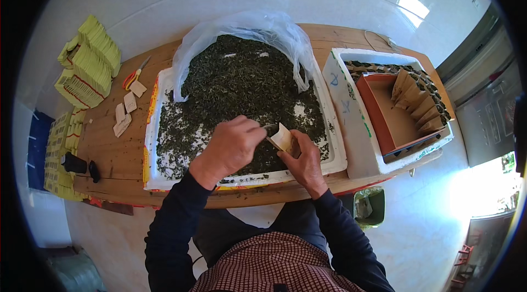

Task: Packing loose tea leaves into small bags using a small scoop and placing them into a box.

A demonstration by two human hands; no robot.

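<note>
My left hand [232, 146] is closed over the loose dried leaves, which look like tea. From its fingertips a thin, shiny utensil [269, 126], perhaps a small scoop, reaches toward a packet; most of it is hidden. Between the thumb and fingers of my right hand [304, 160] is a small tan paper packet [283, 139], tilted with its mouth toward my left hand. Both hands are above the near part of a shallow white foam tray [339, 154]. Dark green leaves [243, 74] are heaped in it, partly on a clear plastic bag [247, 22].
At right, a foam box [350, 127] holds filled packets [426, 106] and an orange-brown carton [378, 119]. On the left are stacks of yellow-green packets [88, 65], scissors [134, 78], loose paper packets [122, 117] and a black object [74, 163]. A bin [369, 207] stands below the wooden table [111, 160].
</note>
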